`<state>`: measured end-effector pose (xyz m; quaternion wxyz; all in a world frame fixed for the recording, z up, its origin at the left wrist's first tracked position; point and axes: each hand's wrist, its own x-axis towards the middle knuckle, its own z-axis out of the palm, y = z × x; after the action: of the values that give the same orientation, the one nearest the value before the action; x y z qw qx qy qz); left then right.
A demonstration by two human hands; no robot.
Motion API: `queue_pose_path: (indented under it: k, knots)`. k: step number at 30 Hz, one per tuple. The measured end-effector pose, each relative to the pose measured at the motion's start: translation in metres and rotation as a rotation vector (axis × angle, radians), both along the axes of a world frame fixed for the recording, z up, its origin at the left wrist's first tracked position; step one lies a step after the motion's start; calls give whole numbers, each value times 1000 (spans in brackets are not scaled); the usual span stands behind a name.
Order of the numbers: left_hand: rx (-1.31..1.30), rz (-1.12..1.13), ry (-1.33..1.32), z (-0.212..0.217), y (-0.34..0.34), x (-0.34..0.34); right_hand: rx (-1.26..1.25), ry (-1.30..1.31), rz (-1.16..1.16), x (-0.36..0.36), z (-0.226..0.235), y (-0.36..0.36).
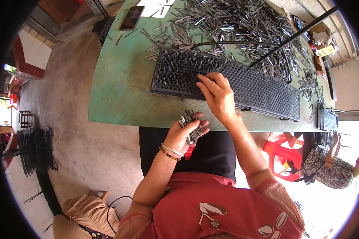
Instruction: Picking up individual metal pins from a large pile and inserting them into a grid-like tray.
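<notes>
My left hand (186, 130) is closed round a small bunch of thin dark strips (192, 121), held below the front edge of the green table (119, 95). A long black tray with rows of round holes (263, 91) lies along that edge. Short dark pieces stand upright, packed in its left part (179, 69); the holes to the right show bare. Over the tray, where the filled part meets the bare holes, my right hand (218, 93) has thumb and fingers pinched together. Whatever sits between its fingertips is too small to make out.
A large heap of loose dark strips (243, 24) covers the table behind the tray. A black rod (295, 36) slants over it. At the far left lies a phone (132, 18). On the right are another black tray (328, 119), a red stool (281, 157) and another person (331, 167).
</notes>
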<state>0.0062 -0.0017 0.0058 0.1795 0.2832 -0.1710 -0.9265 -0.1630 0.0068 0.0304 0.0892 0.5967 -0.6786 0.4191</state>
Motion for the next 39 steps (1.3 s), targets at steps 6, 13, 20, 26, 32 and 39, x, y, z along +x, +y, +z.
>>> queue_pose_path:
  k: [6, 13, 20, 26, 32, 39]
  knots:
    - [-116, 5, 35, 7, -3, 5, 398, -529, 213, 11, 33, 26]
    - [-199, -68, 37, 8, -4, 4, 558, -962, 340, 6, 16, 34]
    - [-34, 5, 9, -4, -5, 2, 218, -928, 57, 5, 16, 8]
    - [-40, -17, 1, -5, -3, 0, 63, -644, 17, 5, 2, -8]
    - [-11, -18, 17, -7, -2, 2, 71, -533, 38, 5, 0, -8]
    - [0, -68, 30, -4, -4, 3, 4, -421, 28, 6, -5, -11]
